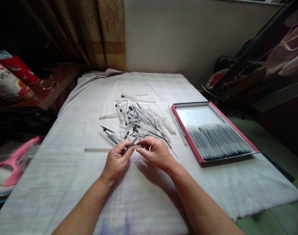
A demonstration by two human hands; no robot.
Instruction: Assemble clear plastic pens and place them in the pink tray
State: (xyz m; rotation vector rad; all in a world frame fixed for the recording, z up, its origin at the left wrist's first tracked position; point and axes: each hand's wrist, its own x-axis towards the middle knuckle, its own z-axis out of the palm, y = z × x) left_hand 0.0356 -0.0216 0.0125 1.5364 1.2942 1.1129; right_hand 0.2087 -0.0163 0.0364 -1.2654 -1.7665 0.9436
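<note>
My left hand (116, 160) is closed, pinching a slim dark pen (129, 146) that slants up to the right between thumb and fingers. Close against it, my right hand (156, 152) is closed too, its thumb and fingertips on a small whitish piece (138, 146) that looks like a clear pen cap. The fingers partly hide both pieces. Just beyond my hands lies a loose pile of pen parts (149, 120): clear barrels, dark refills and small black plugs. A single clear barrel (96, 149) lies flat left of my left hand.
To the right, a shallow pink-edged box (193, 143) holds a row of assembled-looking pens (217, 142). Clear barrels (179, 129) lie along its left side. A pale cloth (65, 182) covers the table. At left are a pink tape dispenser (14, 163) and glasses (47, 84).
</note>
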